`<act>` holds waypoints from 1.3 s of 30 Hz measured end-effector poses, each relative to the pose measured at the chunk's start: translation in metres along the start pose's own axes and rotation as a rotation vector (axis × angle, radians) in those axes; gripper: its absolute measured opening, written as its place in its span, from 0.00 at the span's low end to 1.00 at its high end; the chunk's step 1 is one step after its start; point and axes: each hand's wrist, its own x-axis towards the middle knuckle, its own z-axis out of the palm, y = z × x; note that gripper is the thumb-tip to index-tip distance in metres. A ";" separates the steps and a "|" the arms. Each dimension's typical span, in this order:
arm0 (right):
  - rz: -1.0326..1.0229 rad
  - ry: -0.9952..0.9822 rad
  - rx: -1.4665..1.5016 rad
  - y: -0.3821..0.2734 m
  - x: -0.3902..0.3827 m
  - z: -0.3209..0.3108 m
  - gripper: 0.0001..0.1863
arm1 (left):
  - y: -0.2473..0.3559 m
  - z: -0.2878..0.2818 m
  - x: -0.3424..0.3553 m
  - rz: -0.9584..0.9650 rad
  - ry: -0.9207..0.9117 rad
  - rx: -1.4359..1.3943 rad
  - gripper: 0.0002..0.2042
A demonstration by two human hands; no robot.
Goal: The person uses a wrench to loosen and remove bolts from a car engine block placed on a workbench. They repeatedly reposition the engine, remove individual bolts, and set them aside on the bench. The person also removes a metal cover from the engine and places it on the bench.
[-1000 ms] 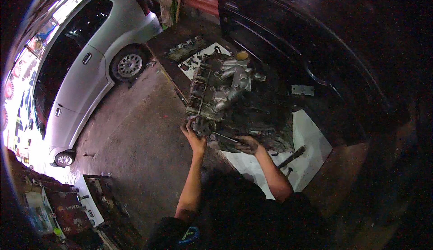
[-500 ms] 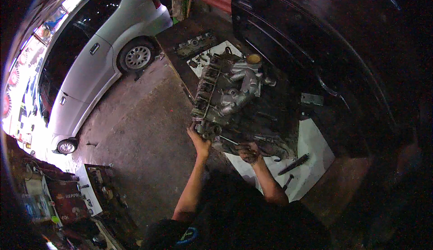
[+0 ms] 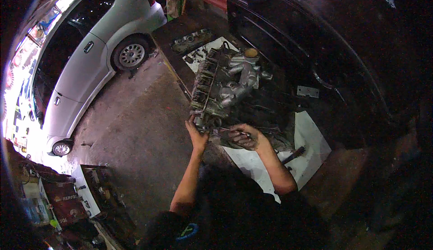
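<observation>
Currently, the left hand point(image 3: 197, 137) is curling around the near end of the cylinder head point(image 3: 205, 83), which is lying on the dark counter point(image 3: 173, 64) left of the silver intake manifold point(image 3: 246, 79); the right hand point(image 3: 248, 137) is pinching a slim metal tool point(image 3: 224, 130).

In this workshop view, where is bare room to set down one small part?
The right corner of the flat white sheet, beyond the long dark tool; also the brown concrete floor, between silver car and dark table. Crowded: the grey metal engine assembly's near end, with left hand and right hand.
</observation>
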 end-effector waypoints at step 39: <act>-1.089 0.872 -1.065 0.079 0.078 -0.150 0.09 | 0.000 0.026 -0.030 -0.860 0.122 -0.957 0.19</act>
